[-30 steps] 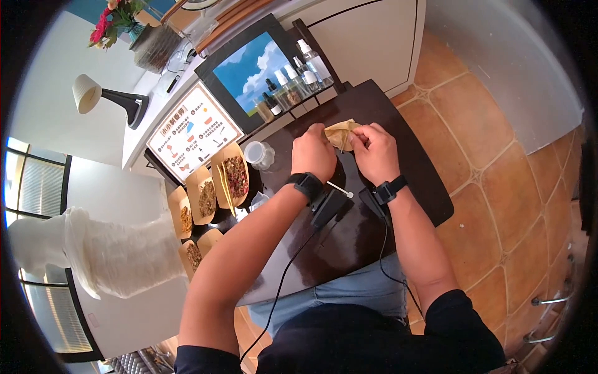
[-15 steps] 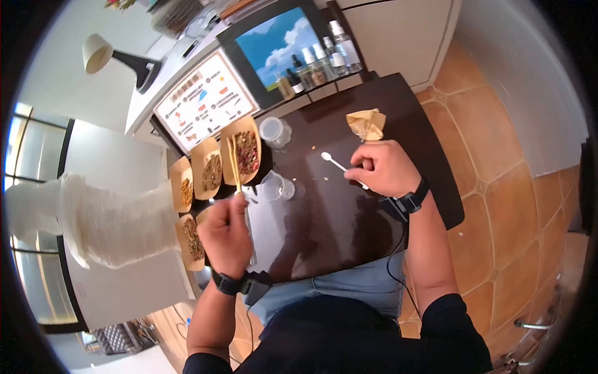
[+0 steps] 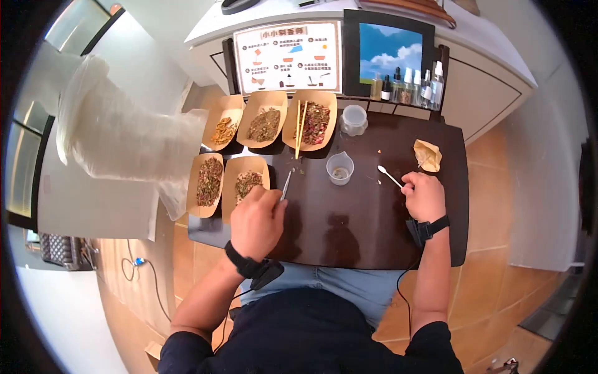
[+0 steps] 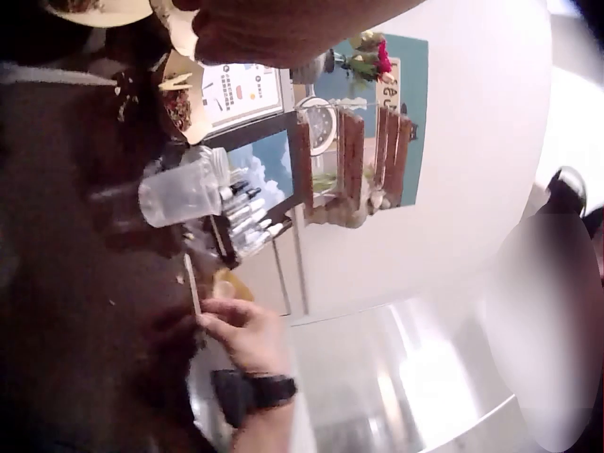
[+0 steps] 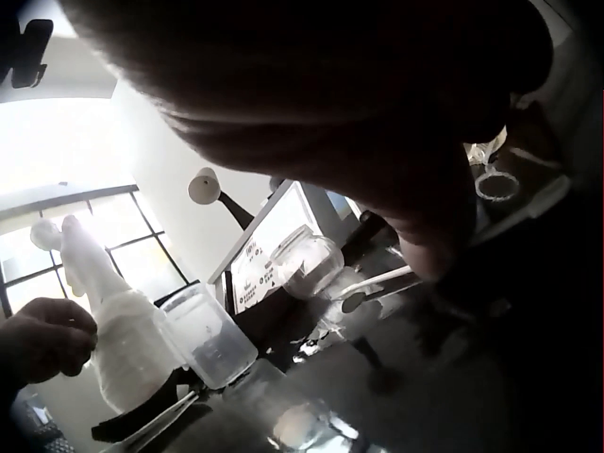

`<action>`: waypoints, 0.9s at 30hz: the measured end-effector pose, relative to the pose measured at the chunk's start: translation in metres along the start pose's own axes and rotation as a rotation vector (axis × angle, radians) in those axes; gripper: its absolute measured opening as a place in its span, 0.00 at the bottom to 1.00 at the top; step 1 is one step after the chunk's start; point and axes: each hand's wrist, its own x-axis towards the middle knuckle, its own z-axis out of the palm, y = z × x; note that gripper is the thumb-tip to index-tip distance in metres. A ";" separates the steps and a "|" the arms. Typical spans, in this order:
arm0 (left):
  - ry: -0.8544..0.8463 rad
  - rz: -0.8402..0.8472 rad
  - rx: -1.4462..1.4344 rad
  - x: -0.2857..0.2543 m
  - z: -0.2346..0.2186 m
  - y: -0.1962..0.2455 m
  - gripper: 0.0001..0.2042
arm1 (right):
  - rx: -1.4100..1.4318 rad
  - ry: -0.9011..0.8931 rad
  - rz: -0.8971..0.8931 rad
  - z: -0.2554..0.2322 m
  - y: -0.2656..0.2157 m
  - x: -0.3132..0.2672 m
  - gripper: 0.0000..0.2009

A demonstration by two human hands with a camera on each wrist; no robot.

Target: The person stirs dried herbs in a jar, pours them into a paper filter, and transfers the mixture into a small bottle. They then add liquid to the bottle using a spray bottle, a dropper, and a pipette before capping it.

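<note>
My right hand (image 3: 426,196) pinches the handle of a small white spoon (image 3: 390,177), its bowl end near the table. A crumpled tan paper packet (image 3: 427,156) lies beyond that hand. My left hand (image 3: 256,223) hovers with loosely curled fingers over the front edge of a paper tray of dried bits (image 3: 248,182). Metal tweezers (image 3: 286,186) lie beside and partly under it; in the left wrist view the tweezers (image 4: 61,75) are apart from the fingers. A clear measuring cup (image 3: 340,168) with a little in its bottom stands between the hands.
More paper trays (image 3: 263,121) of dried material stand at the left, yellow chopsticks (image 3: 300,131) across one. A lidded clear jar (image 3: 354,119) is at the back, before small bottles (image 3: 407,87) and a printed board (image 3: 289,56). Crumbs dot the table (image 3: 374,230).
Both hands have let go of the paper packet, which now lies on the table. My left hand has moved left to the trays; my right hand has taken hold of the white spoon.
</note>
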 end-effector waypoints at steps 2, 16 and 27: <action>-0.101 0.009 0.191 -0.001 0.004 0.003 0.06 | -0.019 -0.017 0.024 -0.002 -0.006 0.003 0.08; -0.243 0.016 0.266 -0.014 0.042 -0.018 0.10 | -0.139 0.207 0.153 0.018 -0.012 -0.019 0.10; -0.290 -0.037 0.070 -0.005 0.037 -0.005 0.11 | 0.375 0.232 -0.126 0.026 -0.101 -0.086 0.10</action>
